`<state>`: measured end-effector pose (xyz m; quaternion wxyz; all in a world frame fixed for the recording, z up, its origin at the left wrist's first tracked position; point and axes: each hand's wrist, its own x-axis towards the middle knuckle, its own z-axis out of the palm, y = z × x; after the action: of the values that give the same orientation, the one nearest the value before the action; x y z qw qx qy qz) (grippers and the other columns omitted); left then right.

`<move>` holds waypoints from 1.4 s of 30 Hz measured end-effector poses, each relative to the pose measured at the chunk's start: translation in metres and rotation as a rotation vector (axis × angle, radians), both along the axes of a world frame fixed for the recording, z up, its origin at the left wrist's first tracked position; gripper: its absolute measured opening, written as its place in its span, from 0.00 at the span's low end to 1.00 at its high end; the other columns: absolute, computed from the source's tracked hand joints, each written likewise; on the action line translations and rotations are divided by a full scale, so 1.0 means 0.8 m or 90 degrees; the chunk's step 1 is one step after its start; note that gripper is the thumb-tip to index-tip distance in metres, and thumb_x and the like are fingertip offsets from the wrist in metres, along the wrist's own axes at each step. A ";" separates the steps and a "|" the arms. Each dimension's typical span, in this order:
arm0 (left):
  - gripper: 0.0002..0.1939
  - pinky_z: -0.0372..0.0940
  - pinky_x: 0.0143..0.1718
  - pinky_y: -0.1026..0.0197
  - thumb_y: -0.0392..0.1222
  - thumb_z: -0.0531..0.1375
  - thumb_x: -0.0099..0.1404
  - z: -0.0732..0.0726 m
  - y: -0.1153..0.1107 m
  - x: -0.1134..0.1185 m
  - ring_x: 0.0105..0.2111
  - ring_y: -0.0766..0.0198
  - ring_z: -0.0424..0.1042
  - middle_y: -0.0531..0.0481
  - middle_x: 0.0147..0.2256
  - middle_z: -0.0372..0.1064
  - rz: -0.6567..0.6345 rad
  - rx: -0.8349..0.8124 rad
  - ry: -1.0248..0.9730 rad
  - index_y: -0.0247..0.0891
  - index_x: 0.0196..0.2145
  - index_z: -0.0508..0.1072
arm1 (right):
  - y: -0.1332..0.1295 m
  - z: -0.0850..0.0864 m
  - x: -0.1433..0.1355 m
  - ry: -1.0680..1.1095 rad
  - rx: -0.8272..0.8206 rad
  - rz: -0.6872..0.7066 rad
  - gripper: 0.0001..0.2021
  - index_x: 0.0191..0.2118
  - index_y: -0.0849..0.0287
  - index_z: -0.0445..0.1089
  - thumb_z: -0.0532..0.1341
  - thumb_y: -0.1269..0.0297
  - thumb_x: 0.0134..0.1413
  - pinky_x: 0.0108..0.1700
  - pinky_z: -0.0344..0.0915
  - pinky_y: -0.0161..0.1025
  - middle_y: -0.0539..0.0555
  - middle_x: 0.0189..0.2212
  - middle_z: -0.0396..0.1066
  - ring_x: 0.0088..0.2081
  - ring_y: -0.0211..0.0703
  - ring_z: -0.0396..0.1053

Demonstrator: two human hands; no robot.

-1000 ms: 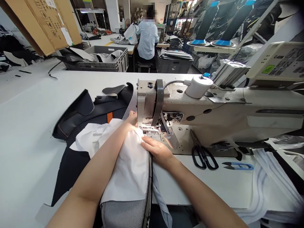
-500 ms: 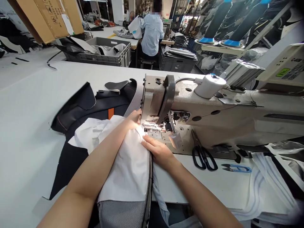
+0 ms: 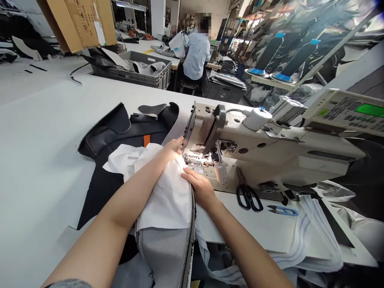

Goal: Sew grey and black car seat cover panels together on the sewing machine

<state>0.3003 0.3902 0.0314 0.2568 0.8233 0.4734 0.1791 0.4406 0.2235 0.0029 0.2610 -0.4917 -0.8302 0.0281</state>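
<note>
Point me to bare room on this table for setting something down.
The widest bare patch is the white tabletop left of the dark fabric; another lies between that fabric and the gray crate. It is crowded around the sewing machine: the right fingers on white cloth, then scissors, snips and striped tape.

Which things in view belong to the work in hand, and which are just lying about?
Apparently in use:
white fabric, touched by left hand and right hand
grey mesh, showing past its near edge
sewing machine, right beside both hands

Apparently lying about:
black-handled scissors
blue snips
cardboard box
grey crate, holding loose pieces
</note>
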 end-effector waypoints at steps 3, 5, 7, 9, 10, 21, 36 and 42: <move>0.31 0.63 0.36 0.58 0.37 0.57 0.58 0.010 -0.024 -0.013 0.35 0.55 0.69 0.45 0.36 0.66 0.030 0.027 0.038 0.41 0.60 0.58 | -0.012 0.001 -0.015 0.006 -0.003 -0.026 0.14 0.48 0.57 0.70 0.56 0.73 0.56 0.54 0.67 0.45 0.58 0.54 0.67 0.55 0.48 0.66; 0.35 0.63 0.38 0.57 0.37 0.56 0.58 0.011 -0.041 -0.030 0.36 0.54 0.70 0.45 0.39 0.66 0.037 0.037 0.058 0.45 0.63 0.52 | -0.025 0.000 -0.031 0.009 -0.006 -0.001 0.16 0.49 0.58 0.69 0.55 0.74 0.55 0.55 0.66 0.46 0.59 0.54 0.67 0.56 0.48 0.65; 0.36 0.63 0.41 0.57 0.38 0.55 0.60 0.010 -0.058 -0.051 0.39 0.54 0.69 0.46 0.41 0.66 0.032 0.055 0.074 0.48 0.65 0.48 | -0.039 -0.001 -0.048 0.014 -0.008 0.035 0.20 0.52 0.61 0.67 0.53 0.76 0.54 0.57 0.63 0.48 0.61 0.56 0.64 0.58 0.50 0.61; 0.36 0.63 0.44 0.58 0.39 0.54 0.61 0.008 -0.071 -0.071 0.42 0.55 0.69 0.46 0.44 0.65 0.018 0.091 0.086 0.48 0.65 0.47 | -0.050 0.001 -0.060 0.047 -0.019 0.070 0.23 0.54 0.62 0.66 0.50 0.79 0.52 0.58 0.61 0.49 0.62 0.57 0.63 0.59 0.49 0.59; 0.36 0.63 0.46 0.58 0.39 0.53 0.61 0.007 -0.076 -0.078 0.43 0.55 0.69 0.46 0.45 0.65 0.013 0.112 0.092 0.47 0.65 0.47 | -0.053 0.003 -0.063 0.086 -0.033 0.071 0.23 0.53 0.61 0.66 0.48 0.79 0.53 0.57 0.61 0.47 0.60 0.55 0.65 0.58 0.47 0.61; 0.23 0.54 0.58 0.47 0.35 0.50 0.62 0.028 -0.116 -0.075 0.57 0.45 0.56 0.38 0.56 0.55 0.024 0.331 0.133 0.32 0.55 0.65 | -0.065 0.029 -0.048 -0.020 -0.152 -0.036 0.17 0.46 0.56 0.68 0.63 0.64 0.48 0.40 0.63 0.44 0.54 0.35 0.69 0.38 0.49 0.66; 0.26 0.68 0.44 0.55 0.46 0.59 0.59 0.051 -0.172 -0.166 0.42 0.55 0.72 0.49 0.45 0.72 -0.255 0.033 0.152 0.47 0.56 0.66 | -0.086 0.032 0.058 -0.069 0.009 -0.230 0.13 0.47 0.53 0.70 0.53 0.66 0.61 0.47 0.63 0.41 0.53 0.43 0.70 0.45 0.46 0.65; 0.04 0.65 0.38 0.58 0.32 0.60 0.53 0.055 -0.150 -0.107 0.31 0.60 0.68 0.48 0.32 0.70 -0.284 0.073 0.192 0.36 0.23 0.72 | -0.145 -0.007 0.153 -0.039 0.043 -0.365 0.17 0.46 0.65 0.69 0.49 0.61 0.62 0.54 0.60 0.59 0.67 0.51 0.65 0.54 0.61 0.60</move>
<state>0.2144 0.2705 0.0753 0.1694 0.9378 0.3025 0.0197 0.5628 0.1075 -0.0026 0.2489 -0.6982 -0.6652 -0.0894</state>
